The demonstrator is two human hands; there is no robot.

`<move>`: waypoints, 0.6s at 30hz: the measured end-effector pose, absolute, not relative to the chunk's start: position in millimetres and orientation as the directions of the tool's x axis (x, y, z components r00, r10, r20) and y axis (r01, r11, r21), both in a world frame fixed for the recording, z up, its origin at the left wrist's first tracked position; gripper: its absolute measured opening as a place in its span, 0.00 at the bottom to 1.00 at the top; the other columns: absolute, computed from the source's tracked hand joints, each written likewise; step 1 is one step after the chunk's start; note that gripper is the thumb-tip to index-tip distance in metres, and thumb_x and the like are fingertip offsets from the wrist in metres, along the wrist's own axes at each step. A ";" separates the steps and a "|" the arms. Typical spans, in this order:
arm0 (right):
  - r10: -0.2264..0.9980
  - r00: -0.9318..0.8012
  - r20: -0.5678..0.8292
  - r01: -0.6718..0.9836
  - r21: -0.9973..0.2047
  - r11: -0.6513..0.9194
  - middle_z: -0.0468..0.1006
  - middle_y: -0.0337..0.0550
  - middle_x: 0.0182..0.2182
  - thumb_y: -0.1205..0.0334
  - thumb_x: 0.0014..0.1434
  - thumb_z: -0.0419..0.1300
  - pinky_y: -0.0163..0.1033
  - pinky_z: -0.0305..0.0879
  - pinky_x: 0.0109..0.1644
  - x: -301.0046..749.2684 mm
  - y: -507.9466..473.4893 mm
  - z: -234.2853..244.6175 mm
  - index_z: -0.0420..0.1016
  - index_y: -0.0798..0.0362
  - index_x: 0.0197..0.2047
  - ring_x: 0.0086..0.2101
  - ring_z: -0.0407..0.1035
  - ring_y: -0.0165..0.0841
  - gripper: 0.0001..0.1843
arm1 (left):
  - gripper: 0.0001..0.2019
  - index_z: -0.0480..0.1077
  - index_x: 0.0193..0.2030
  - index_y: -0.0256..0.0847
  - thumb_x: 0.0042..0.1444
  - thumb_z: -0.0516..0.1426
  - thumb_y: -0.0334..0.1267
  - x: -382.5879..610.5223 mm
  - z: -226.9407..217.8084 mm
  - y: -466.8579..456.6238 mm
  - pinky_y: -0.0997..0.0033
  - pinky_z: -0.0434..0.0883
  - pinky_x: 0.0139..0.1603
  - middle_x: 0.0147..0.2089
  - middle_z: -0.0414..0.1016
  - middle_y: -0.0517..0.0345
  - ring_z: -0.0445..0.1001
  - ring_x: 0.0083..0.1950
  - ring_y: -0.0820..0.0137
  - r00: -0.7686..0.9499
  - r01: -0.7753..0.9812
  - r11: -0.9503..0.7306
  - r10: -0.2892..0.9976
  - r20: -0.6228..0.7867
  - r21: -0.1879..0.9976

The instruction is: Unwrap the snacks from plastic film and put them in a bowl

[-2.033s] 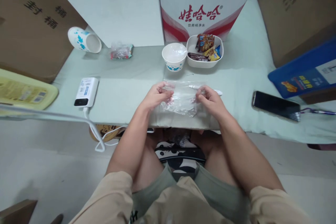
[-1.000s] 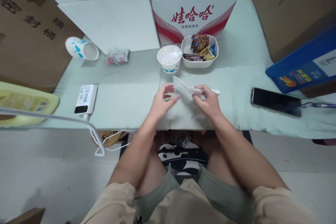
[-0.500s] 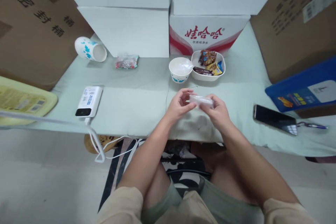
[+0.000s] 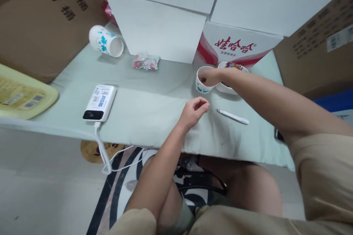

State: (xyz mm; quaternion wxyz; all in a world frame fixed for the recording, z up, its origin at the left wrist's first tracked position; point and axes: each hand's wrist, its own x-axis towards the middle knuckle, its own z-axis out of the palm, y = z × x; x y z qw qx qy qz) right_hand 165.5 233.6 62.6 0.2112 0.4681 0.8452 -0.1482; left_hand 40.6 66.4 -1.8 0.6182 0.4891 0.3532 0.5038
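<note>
My right hand [image 4: 211,77] reaches into a white paper cup [image 4: 202,87] with a blue leaf print. Its fingertips are hidden inside the cup, so what they touch cannot be made out. Over the cloth in front of the cup is my left hand [image 4: 194,112], its fingers curled toward the thumb with nothing visible in them. To the right of that hand lies a slim white utility knife [image 4: 234,116] with a grey tip. Behind my right forearm, a white bowl [image 4: 226,89] with wrapped snacks [image 4: 233,66] is partly covered.
A second paper cup [image 4: 106,42] lies on its side at the back left, near a crumpled plastic packet [image 4: 146,62]. A white power bank [image 4: 99,102] with a cable sits left. White boxes [image 4: 154,25] line the back. My right arm partly hides a phone [image 4: 279,135].
My right hand has gone from the clear plastic piece into the cup. That plastic is out of my left hand, and the utility knife now shows on the cloth. The view has shifted.
</note>
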 end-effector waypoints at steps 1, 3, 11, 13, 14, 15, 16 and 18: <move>0.692 -0.417 -0.589 0.882 -0.077 0.466 0.80 0.44 0.33 0.73 0.51 0.59 0.37 0.66 0.41 164.2 236.3 62.0 0.78 0.55 0.36 0.38 0.74 0.37 0.10 | 0.12 0.69 0.31 0.39 0.52 0.60 0.47 39.0 -1.2 66.1 0.71 0.63 0.35 0.27 0.68 0.62 0.66 0.31 0.74 0.252 -0.281 0.017 0.966 0.057 0.960; 0.627 -0.323 -0.709 0.932 -0.123 0.340 0.81 0.43 0.37 0.72 0.54 0.58 0.36 0.68 0.41 165.0 239.4 63.7 0.78 0.55 0.44 0.39 0.75 0.36 0.15 | 0.12 0.69 0.30 0.39 0.52 0.60 0.47 36.3 0.0 65.7 0.71 0.63 0.35 0.27 0.68 0.62 0.66 0.31 0.74 0.264 -0.290 0.020 0.963 0.060 0.957; 0.737 -0.370 -0.565 0.907 -0.392 0.154 0.82 0.47 0.48 0.72 0.55 0.60 0.39 0.76 0.47 181.7 218.8 81.9 0.80 0.52 0.48 0.47 0.76 0.40 0.18 | 0.12 0.69 0.29 0.39 0.51 0.60 0.47 34.7 4.4 62.8 0.71 0.64 0.34 0.27 0.68 0.62 0.67 0.28 0.75 0.245 -0.323 0.032 0.968 0.051 0.946; 0.795 -0.413 -0.444 0.852 -0.498 0.164 0.83 0.45 0.46 0.70 0.54 0.62 0.43 0.77 0.44 189.7 212.7 87.8 0.82 0.50 0.45 0.44 0.77 0.40 0.15 | 0.13 0.69 0.29 0.39 0.50 0.60 0.48 34.2 5.1 61.0 0.71 0.65 0.33 0.27 0.68 0.62 0.66 0.28 0.75 0.251 -0.331 0.032 0.967 0.055 0.943; 0.823 -0.416 -0.386 0.832 -0.528 0.172 0.83 0.45 0.44 0.69 0.54 0.63 0.44 0.78 0.42 193.4 211.0 91.1 0.83 0.49 0.43 0.41 0.77 0.40 0.14 | 0.13 0.69 0.29 0.39 0.50 0.60 0.48 33.6 5.4 60.2 0.71 0.65 0.32 0.27 0.68 0.62 0.66 0.28 0.75 0.253 -0.332 0.031 0.966 0.057 0.943; 0.849 -0.407 -0.338 0.828 -0.529 0.186 0.84 0.44 0.41 0.67 0.53 0.63 0.45 0.77 0.41 196.5 210.1 94.4 0.83 0.49 0.41 0.39 0.77 0.40 0.12 | 0.13 0.70 0.29 0.39 0.50 0.60 0.48 32.8 5.5 59.5 0.71 0.65 0.32 0.27 0.68 0.62 0.66 0.28 0.75 0.251 -0.330 0.031 0.966 0.056 0.944; 0.873 -0.391 -0.292 0.838 -0.504 0.207 0.84 0.43 0.38 0.66 0.53 0.63 0.44 0.76 0.41 198.8 210.2 97.5 0.84 0.49 0.39 0.38 0.77 0.39 0.10 | 0.13 0.70 0.29 0.39 0.49 0.60 0.48 31.9 5.6 59.0 0.71 0.65 0.32 0.27 0.68 0.62 0.66 0.27 0.76 0.247 -0.325 0.033 0.968 0.051 0.945; 0.912 -0.366 -0.187 0.882 -0.383 0.275 0.84 0.42 0.36 0.64 0.54 0.63 0.43 0.74 0.44 200.2 212.4 101.6 0.84 0.49 0.37 0.38 0.76 0.38 0.09 | 0.13 0.70 0.29 0.39 0.49 0.60 0.48 29.9 5.7 58.7 0.72 0.65 0.32 0.27 0.69 0.62 0.66 0.27 0.76 0.234 -0.313 0.041 0.972 0.035 0.949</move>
